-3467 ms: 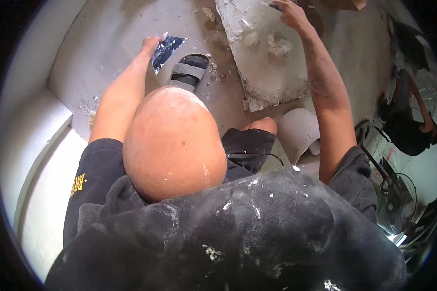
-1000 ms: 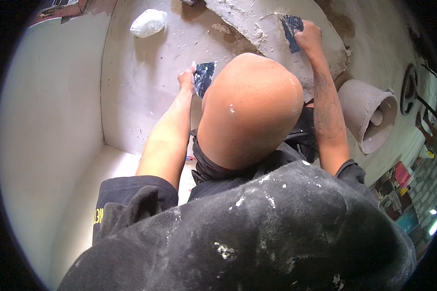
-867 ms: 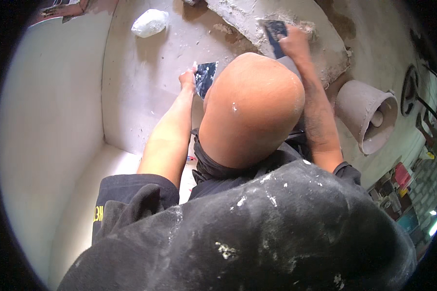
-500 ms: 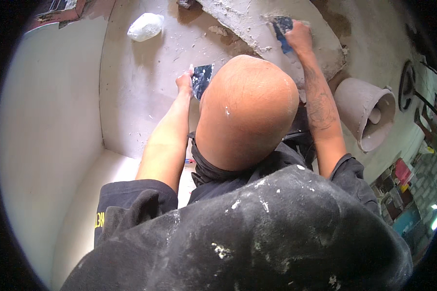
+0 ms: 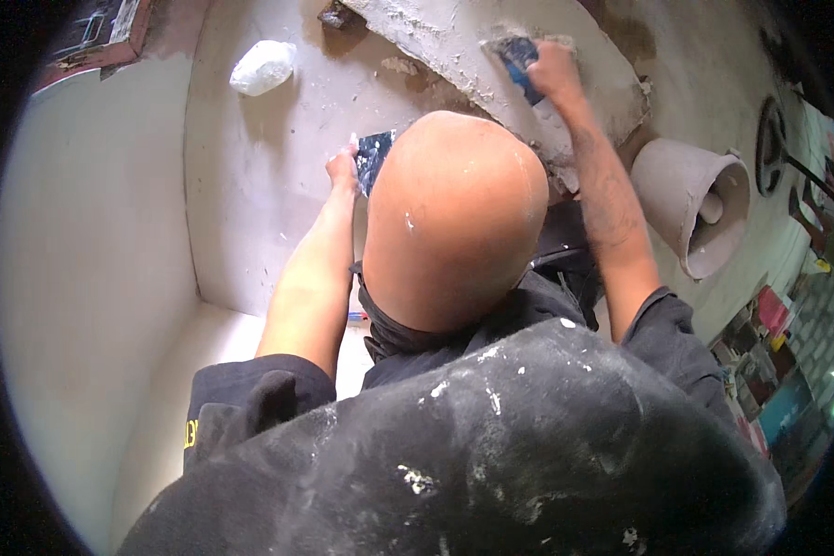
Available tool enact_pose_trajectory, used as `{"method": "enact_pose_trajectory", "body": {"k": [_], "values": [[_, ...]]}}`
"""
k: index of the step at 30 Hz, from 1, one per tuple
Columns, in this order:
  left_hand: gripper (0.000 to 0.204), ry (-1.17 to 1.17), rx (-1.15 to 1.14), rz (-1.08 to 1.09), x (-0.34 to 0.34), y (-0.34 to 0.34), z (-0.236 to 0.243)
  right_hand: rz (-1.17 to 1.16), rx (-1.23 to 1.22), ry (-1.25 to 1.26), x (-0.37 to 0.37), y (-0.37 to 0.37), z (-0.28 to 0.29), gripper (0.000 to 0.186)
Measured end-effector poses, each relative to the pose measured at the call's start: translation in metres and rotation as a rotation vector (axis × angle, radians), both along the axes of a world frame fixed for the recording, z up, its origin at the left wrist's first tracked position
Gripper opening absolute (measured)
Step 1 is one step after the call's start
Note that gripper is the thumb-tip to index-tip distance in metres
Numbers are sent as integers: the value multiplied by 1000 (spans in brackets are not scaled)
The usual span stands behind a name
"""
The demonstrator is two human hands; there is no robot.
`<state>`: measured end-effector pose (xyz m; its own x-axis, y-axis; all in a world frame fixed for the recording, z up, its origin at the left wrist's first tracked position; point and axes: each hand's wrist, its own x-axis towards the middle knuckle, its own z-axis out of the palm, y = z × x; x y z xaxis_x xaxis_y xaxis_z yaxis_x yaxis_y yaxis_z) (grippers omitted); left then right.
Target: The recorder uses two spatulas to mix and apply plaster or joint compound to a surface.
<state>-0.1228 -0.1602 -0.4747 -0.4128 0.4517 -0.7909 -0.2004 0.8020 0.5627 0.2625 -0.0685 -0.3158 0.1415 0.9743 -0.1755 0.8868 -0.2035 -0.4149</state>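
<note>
My left hand (image 5: 342,170) is closed around a dark putty knife (image 5: 374,159) flecked with white, its blade partly hidden behind my bent knee (image 5: 454,222). Farther away and to the right, my right hand (image 5: 554,69) grips a blue putty knife (image 5: 521,82). The blade of this one rests on a broad slab (image 5: 612,93) coated in pale grey plaster, or just over it; which, I cannot tell. Rough ridges of plaster run along the slab's edges.
A knotted white plastic bag (image 5: 263,68) lies at the far left. On the right, a plaster-coated bucket (image 5: 663,185) lies tipped on its side. A dark lump (image 5: 341,14) sits beside the slab's far left edge. A pale wall (image 5: 93,250) rises on the left.
My right hand has drawn the blue putty knife a little leftward over the slab, and its blade is more slanted. My left hand stays by the knee. The whole view has shifted slightly.
</note>
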Motion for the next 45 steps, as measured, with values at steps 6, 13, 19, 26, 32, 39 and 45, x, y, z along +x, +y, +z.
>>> {"method": "enact_pose_trajectory", "body": {"k": [6, 13, 19, 26, 32, 39, 45], "values": [[20, -28, 14, -36, -3, -1, -7, 31, 13, -104, 36, -3, 21, 30], [23, 81, 22, -170, -3, -2, -4, 83, -149, -126, 42, -28, -2, 35], [23, 75, -17, -160, -6, 0, -12, 133, -4, -134, 64, 10, 11, 29], [21, 26, -48, -66, -6, -3, -15, 1, 342, -141, 61, -43, 43, 27], [26, 9, 10, -72, -14, -4, -37, -45, 225, -287, 1, -62, -6, 42], [27, 68, -45, -68, -11, -2, -36, -17, 122, -323, -1, -56, -14, 28], [26, 56, -3, -79, -9, -2, -25, -62, 169, -255, -11, -54, -17, 25]]}}
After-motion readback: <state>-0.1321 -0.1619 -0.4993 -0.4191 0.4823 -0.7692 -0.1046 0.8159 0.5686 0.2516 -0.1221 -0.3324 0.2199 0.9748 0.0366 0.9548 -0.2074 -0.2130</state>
